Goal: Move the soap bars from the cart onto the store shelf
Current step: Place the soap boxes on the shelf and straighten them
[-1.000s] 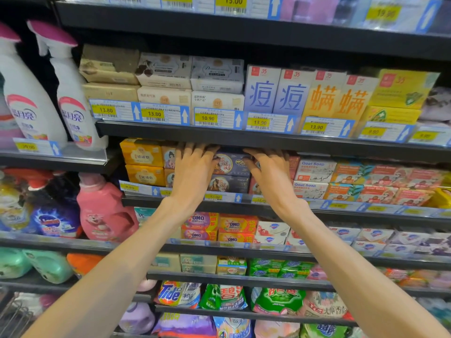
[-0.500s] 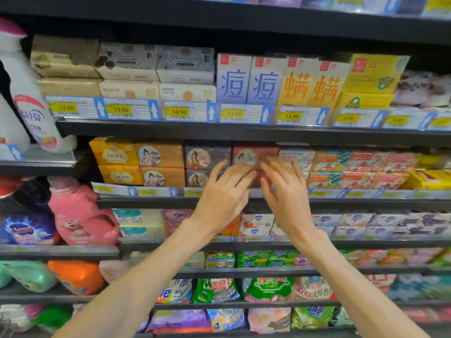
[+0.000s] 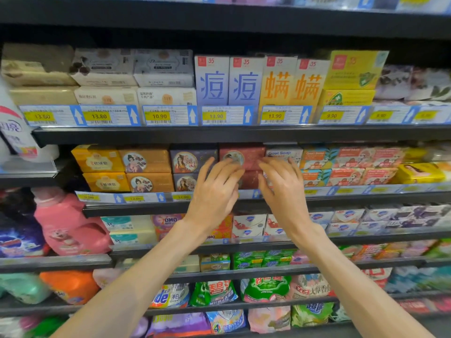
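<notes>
Two stacked red soap boxes (image 3: 246, 156) stand on the second store shelf (image 3: 146, 209), between dark purple soap boxes (image 3: 191, 160) and Goat Soap boxes (image 3: 280, 153). My left hand (image 3: 214, 191) hovers in front of the red stack's left side, fingers straight and spread. On the stack's right side is my right hand (image 3: 283, 189), fingers also spread and slightly bent. Neither hand holds anything. I cannot tell whether the fingertips touch the boxes. The cart is out of view.
Orange and yellow soap boxes (image 3: 146, 161) fill the shelf's left part. Upper shelf (image 3: 170, 135) carries white, blue and orange boxes behind price tags. Pink detergent bottle (image 3: 66, 225) stands lower left. Lower shelves hold packed soaps and detergent bags.
Both hands have drawn back out of the second shelf and shifted right, from the purple boxes to the red stack. The view has swung right and slightly down.
</notes>
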Demonstrator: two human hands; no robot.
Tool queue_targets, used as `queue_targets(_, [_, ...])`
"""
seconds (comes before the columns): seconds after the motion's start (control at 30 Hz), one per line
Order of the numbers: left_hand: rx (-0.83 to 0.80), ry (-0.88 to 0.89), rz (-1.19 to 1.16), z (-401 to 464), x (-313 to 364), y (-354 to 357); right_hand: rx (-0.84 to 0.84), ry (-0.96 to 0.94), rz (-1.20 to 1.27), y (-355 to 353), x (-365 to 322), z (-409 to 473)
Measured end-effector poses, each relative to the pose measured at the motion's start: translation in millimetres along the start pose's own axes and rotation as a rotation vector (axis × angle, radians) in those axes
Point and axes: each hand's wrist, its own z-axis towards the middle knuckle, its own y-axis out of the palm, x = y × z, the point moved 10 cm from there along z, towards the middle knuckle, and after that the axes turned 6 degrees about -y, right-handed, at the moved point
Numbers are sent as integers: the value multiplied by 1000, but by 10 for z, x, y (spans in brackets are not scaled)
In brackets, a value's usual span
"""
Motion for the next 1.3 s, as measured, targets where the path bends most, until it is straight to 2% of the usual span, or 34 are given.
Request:
queue_targets(0.07, [44, -48, 16, 83, -113, -88, 18, 38, -24, -57, 54, 117])
queue_targets(0.23, [89, -146, 123, 283, -308, -147, -91, 110, -125, 82, 170, 327])
queue_targets(0.37, [-31, -262, 222, 445, -495, -21, -160, 145, -54, 169, 218, 436])
queue_targets(0.47, [-137, -322, 193, 454, -589, 100, -163, 162, -22, 163, 225, 449])
queue_targets(0.6, [-108, -335, 173, 416, -599, 72, -135, 162, 23, 117, 211, 401])
queue_targets(0.97, [-54, -294, 167, 409, -556, 17, -174, 190, -1, 269, 327, 381])
queue_targets(1.1, [-9, -271, 139, 370, -501, -50, -149, 128, -54, 174, 266, 348])
queue_targets(1.2, [56, -136, 70, 279, -282, -144, -85, 91, -62, 20, 226, 216])
queue_targets(1.3, [9, 55, -30, 154, 102, -101, -82, 102, -69, -74, 250, 2])
